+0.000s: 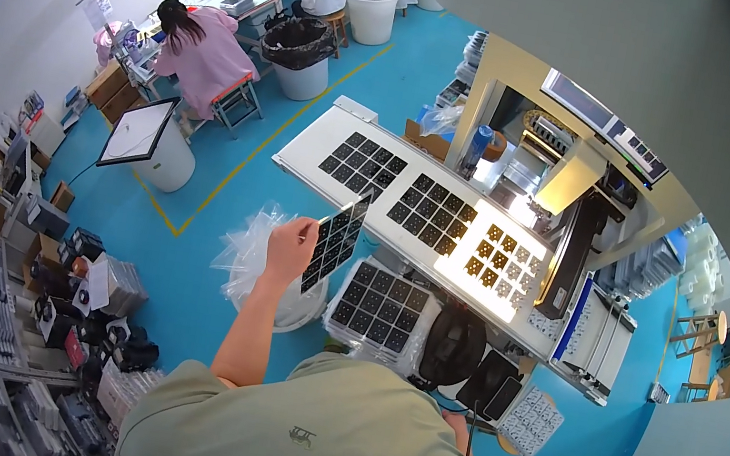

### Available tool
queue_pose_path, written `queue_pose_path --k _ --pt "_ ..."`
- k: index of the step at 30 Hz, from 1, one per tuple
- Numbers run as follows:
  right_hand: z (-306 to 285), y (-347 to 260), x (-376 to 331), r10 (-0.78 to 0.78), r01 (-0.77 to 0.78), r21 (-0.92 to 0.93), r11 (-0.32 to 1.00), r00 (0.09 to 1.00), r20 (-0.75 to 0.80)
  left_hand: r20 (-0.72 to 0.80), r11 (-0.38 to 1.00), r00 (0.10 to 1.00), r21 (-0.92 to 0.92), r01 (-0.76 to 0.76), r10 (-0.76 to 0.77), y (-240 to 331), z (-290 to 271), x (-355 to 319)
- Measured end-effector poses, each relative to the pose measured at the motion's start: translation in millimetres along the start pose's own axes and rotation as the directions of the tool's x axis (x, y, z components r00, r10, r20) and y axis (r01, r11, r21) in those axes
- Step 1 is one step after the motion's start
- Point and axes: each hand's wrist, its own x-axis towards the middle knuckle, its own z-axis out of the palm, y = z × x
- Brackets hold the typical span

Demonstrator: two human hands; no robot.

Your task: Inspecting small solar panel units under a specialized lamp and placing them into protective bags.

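Note:
My left hand (291, 249) is closed on the edge of a thin panel of black squares (336, 243), which it holds up steeply tilted between me and the white conveyor belt (305, 155). On the belt lie similar grids of black squares (363, 162), (431, 212); a third grid (503, 256) is under bright light by the machine. Just below the held panel, a stack of such panels (379, 306) rests in clear plastic. Of my right hand (452, 422), only a sliver of skin shows low beside my shirt; its fingers are hidden.
The cream machine (511, 59) stands over the belt. A black bag-like item (454, 344), a phone (502, 398) and a sheet of pale round parts (531, 422) sit near my right side. A white bin with clear plastic (250, 252) stands left; people work at benches behind.

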Motion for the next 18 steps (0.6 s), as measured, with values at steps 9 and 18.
queue_pose_path --k 9,18 --pt "-28 -45 21 -0.025 0.026 -0.026 0.999 0.999 0.047 0.038 1.000 0.999 -0.014 0.009 -0.008 14 -2 5" --pt "-44 -70 32 -0.042 0.044 -0.044 0.998 0.998 0.056 -0.016 0.998 0.998 0.034 -0.060 0.061 16 -4 3"
